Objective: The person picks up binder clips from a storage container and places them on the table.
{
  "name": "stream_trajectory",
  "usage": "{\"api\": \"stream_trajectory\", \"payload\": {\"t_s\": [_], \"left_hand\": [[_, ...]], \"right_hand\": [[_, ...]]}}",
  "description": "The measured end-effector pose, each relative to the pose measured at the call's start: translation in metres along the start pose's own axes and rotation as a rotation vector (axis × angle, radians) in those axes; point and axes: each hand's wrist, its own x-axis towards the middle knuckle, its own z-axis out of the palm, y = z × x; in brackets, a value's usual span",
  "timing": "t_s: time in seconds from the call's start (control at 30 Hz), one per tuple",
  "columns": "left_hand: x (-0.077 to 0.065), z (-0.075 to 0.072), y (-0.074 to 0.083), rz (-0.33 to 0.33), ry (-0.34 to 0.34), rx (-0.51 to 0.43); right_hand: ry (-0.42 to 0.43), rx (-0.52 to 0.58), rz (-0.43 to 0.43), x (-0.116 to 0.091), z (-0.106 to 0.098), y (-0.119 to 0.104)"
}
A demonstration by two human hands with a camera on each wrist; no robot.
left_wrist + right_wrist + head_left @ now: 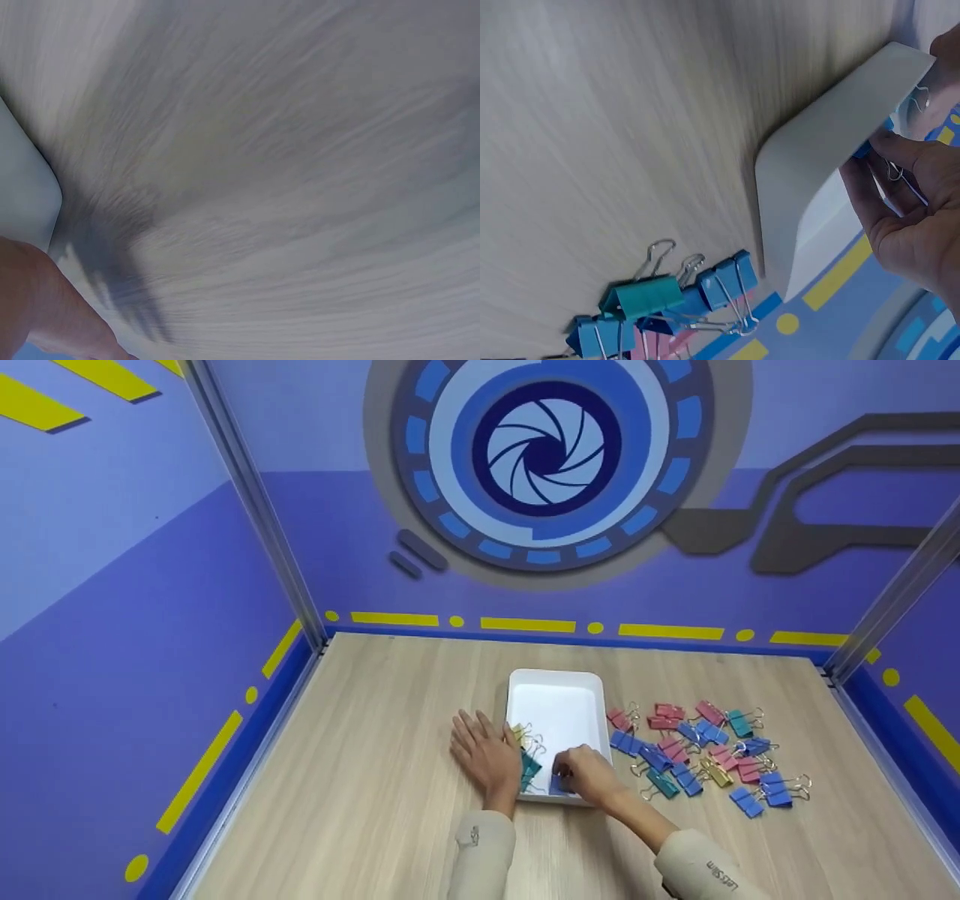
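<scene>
A white tray (556, 679) stands on the wooden table. My left hand (487, 755) lies along the tray's left side with its fingers straight. Beside it, inside the tray, are a green binder clip (530, 767) and a yellow binder clip (518, 733). My right hand (589, 774) reaches into the tray's near right corner and pinches a blue binder clip (559, 784). In the right wrist view, thumb and fingers grip that blue clip (863, 149) by the tray's rim. The left wrist view shows part of my left hand (56, 311) and the tray's outer corner (26, 184).
Right of the tray lies a loose heap of binder clips in red, blue, green and yellow, among them a green one (661, 784) and a blue one (746, 802). Blue panel walls (315, 547) with metal posts bound the table (375, 735).
</scene>
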Motion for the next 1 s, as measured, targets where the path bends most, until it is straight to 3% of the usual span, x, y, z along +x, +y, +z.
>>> {"api": "stream_trajectory", "payload": {"t_s": [0.27, 0.4, 0.73, 1.0], "left_hand": [[-0.001, -0.001, 0.001, 0.007, -0.025, -0.002], [0.001, -0.001, 0.001, 0.009, -0.019, -0.012], [0.0, -0.001, -0.001, 0.012, -0.024, 0.011], [0.0, -0.001, 0.0, 0.017, -0.017, -0.023]], "right_hand": [[0.03, 0.071, 0.093, -0.001, -0.036, -0.006], [0.074, 0.08, 0.095, 0.0, -0.06, -0.01], [0.161, -0.066, 0.124, -0.016, -0.111, -0.023], [0.19, -0.113, 0.165, -0.042, -0.137, -0.009]]}}
